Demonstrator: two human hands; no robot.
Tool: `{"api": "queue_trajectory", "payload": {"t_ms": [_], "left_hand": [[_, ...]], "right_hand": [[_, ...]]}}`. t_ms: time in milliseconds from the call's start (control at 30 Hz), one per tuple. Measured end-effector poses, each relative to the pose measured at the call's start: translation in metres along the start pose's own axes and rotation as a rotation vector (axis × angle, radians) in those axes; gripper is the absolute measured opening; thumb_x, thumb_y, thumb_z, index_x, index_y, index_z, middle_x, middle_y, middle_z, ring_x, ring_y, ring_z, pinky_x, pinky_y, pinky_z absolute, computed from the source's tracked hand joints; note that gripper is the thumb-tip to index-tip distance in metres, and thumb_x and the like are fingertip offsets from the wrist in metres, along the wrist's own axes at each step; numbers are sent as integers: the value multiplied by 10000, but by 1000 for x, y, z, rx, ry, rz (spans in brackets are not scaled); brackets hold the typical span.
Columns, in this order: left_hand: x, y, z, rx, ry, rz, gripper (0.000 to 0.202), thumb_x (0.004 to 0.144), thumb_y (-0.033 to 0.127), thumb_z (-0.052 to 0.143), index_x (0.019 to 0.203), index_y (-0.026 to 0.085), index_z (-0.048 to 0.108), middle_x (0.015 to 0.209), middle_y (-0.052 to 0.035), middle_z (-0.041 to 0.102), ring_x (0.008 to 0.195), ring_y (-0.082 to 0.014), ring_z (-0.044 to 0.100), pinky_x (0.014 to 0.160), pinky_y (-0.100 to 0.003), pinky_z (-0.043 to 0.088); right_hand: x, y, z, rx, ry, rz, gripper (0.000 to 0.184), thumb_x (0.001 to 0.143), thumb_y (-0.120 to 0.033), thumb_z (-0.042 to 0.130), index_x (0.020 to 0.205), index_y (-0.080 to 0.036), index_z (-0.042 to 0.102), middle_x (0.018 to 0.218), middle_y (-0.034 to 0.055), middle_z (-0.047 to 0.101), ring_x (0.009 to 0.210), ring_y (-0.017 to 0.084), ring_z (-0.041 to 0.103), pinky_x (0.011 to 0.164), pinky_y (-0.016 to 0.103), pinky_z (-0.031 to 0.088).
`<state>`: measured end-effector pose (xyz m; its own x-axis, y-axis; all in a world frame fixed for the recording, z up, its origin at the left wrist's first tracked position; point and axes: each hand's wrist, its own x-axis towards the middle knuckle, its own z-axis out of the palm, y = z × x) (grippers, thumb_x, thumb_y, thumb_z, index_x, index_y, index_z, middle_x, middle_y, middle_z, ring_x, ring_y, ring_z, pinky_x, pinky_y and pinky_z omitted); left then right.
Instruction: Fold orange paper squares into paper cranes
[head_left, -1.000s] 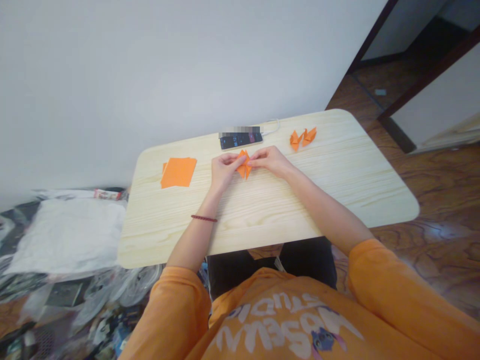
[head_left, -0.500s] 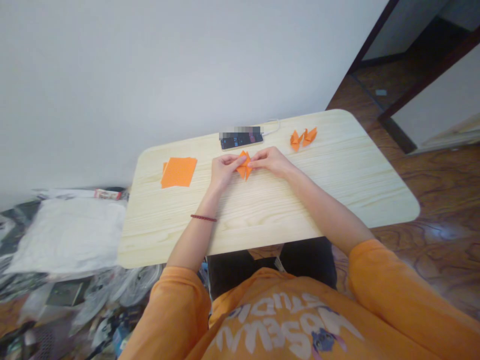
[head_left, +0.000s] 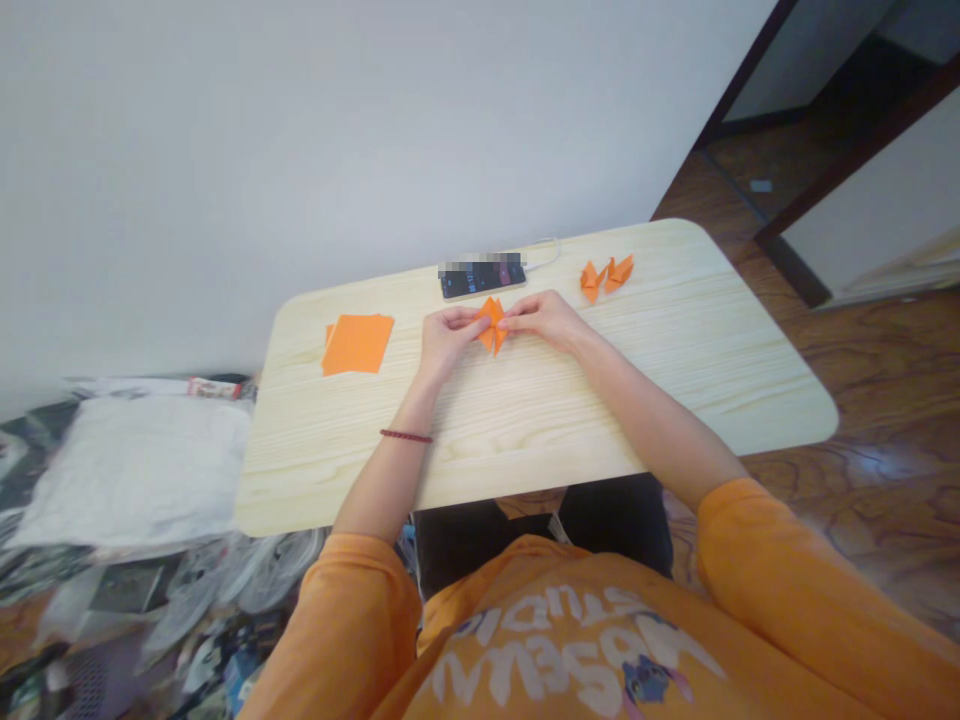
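Between my two hands is a folded piece of orange origami paper (head_left: 493, 332), diamond-shaped, with a split running down its lower half. My left hand (head_left: 448, 340) pinches its left side, thumb on top. From the other side, the thumb and fingertips of my right hand (head_left: 546, 320) grip the right edge. Some of the fingers behind the paper are hidden. Two finished-looking folded orange paper birds (head_left: 606, 277) rest at the far right of the table, close together. Flat orange paper squares (head_left: 358, 344) lie stacked to the left of my left hand.
A phone (head_left: 484, 277) with a lit screen lies just beyond my hands, a white cable (head_left: 553, 243) running from its right end. The pale wooden table (head_left: 510, 440) stands against a white wall. Plastic bags and clutter (head_left: 217, 580) fill the floor at left.
The folded paper has shifted slightly up and to the right, and its faces show a little wider. Both hands keep their pinch on it.
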<state>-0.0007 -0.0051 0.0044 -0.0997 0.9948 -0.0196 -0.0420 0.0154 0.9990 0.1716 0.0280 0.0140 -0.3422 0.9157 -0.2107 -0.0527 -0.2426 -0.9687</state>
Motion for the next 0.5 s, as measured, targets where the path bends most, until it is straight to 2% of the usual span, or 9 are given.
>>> {"api": "queue_trajectory", "payload": {"t_ms": [500], "left_hand": [[-1, -1, 1, 12, 6, 16, 334, 535, 370, 840, 751, 143, 723, 770, -79, 738, 672, -179, 686, 698, -313, 554]], "right_hand": [[1, 3, -1, -52, 33, -32, 273, 413, -256, 890, 598, -148, 720, 631, 38, 707, 603, 142, 643, 673, 277, 545]]}}
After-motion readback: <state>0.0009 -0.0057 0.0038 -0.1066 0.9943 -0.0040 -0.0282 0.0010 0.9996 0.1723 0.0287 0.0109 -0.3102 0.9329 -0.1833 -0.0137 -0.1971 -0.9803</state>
